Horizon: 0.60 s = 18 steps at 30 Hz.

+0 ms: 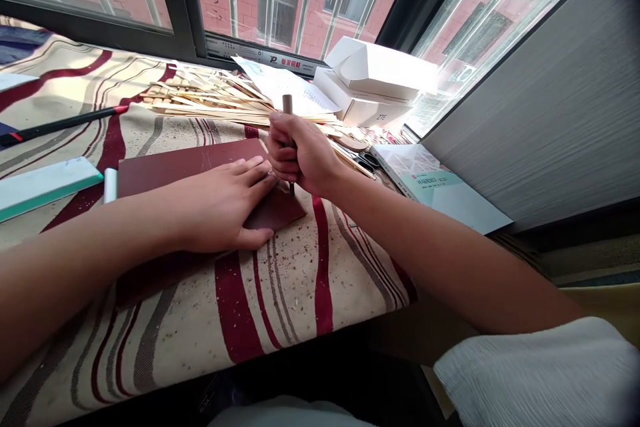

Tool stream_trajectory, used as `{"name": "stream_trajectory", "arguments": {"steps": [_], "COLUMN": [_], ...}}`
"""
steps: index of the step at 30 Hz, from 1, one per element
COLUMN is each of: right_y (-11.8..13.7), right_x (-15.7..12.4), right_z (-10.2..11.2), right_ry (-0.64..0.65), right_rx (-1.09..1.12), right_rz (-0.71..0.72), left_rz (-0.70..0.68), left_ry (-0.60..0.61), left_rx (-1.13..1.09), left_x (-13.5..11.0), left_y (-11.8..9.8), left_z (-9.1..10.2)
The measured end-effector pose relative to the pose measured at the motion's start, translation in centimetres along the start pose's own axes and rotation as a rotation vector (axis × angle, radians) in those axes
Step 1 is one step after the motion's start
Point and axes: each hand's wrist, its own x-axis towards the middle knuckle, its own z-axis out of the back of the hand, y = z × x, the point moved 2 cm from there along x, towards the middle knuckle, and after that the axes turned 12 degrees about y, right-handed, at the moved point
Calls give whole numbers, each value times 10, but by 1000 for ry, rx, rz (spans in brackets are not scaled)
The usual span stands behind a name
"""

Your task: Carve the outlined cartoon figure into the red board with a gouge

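A reddish-brown flat sheet (190, 161) lies on the striped tablecloth. My left hand (220, 203) rests flat on it, fingers stretched forward and thumb out near its front edge. Wrapped in a fist, my right hand (297, 153) holds a slim upright rod-like tool (287, 105). Its brownish top sticks out above the fist, and its narrow dark lower end comes down to the sheet close to the right corner. Whether the tip has gone into the sheet I cannot tell. The exact kind of tool does not show. Small crumbs are scattered over the tablecloth (295, 280).
Behind the hands lies a pile of thin wooden sticks (215, 97) with a paper sheet (290, 83). White boxes (375, 87), scissors (367, 161) and a book (435, 183) are at right. A white-and-green box (50, 187) and a black-and-red stick (65, 123) lie left.
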Motion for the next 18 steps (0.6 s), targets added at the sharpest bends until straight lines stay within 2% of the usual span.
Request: {"name": "stream_trajectory", "arguments": {"steps": [5,11,16,18], "right_y": [-6,-11,-11,-10], "right_x": [12,11,10,8], "right_z": [-3,3,11,10], "right_ry": [-51,-65,276,323], "right_rx": [0,5,63,62], "right_rz": [27,75,7,-3], "left_rz": [-2,-12,6,30], "left_ry": [-51,-88,-91,-87], "left_rx": [-45,-142,-187,-187], "left_x": [0,-1,0,0], "left_y": [2,-2,-1,-1], "left_z": [-4,-5,-4,-4]}}
